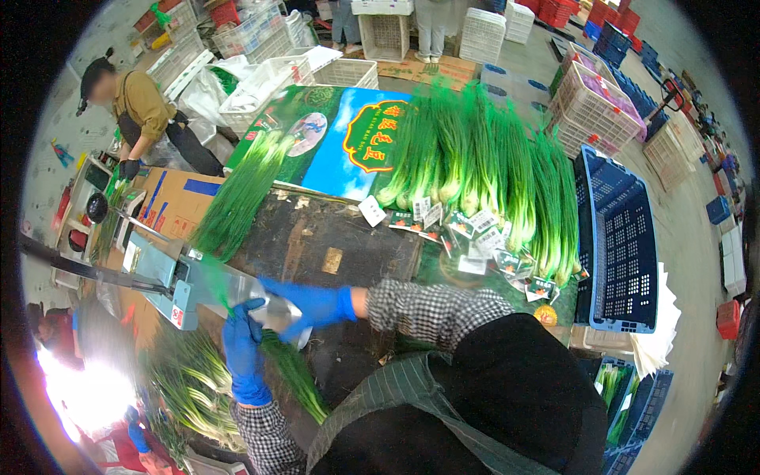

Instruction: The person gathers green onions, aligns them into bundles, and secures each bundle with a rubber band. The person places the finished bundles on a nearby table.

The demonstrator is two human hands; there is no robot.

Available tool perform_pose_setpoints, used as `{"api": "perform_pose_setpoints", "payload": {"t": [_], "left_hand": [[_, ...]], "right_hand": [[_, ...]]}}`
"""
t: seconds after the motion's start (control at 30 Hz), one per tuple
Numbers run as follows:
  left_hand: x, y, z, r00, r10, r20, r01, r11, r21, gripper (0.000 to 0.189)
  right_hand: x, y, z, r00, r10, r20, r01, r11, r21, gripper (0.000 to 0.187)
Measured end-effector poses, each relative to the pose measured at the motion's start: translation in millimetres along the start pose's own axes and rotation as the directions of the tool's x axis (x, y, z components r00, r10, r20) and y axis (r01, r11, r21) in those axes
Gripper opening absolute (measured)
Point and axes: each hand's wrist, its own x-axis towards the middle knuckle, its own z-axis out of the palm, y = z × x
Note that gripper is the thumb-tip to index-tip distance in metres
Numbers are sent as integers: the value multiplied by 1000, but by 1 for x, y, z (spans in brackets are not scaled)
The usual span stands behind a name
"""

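My left hand (243, 350), in a blue glove, pinches the end of green mesh netting (217, 285) beside a blue-grey bench device (178, 282). My right hand (314, 306), also gloved in blue and blurred, has thumb and fingers spread near a clear, shiny tube-like piece (261, 297); whether they touch cannot be told. Just below the hands lies a bunch of spring onions (300, 380) on the dark worktop (356, 255). Another bunch (243, 193) lies behind the device. Several netted bunches (475, 160) with tags (487, 219) lie side by side on a printed board (320, 142).
A dark blue perforated crate (617, 243) stands at the worktop's right end. Loose spring onions (196, 386) are piled at the lower left. A co-worker (142, 113) bends over at the upper left. White crates (267, 89) stand beyond the board, and stacked crates (588, 101) at the upper right.
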Motion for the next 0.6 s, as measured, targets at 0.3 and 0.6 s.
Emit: {"api": "perform_pose_setpoints", "payload": {"t": [0.3,0.6], "left_hand": [[58,102,73,946,296,-132,-324,889,-324,42],[3,-25,31,989,-149,19,150,975,-167,41]], "right_hand": [[-98,-52,-24,993,-47,-110,50,998,26,41],[-223,-107,-247,152,-257,-954,-724,628,-285,52]]}}
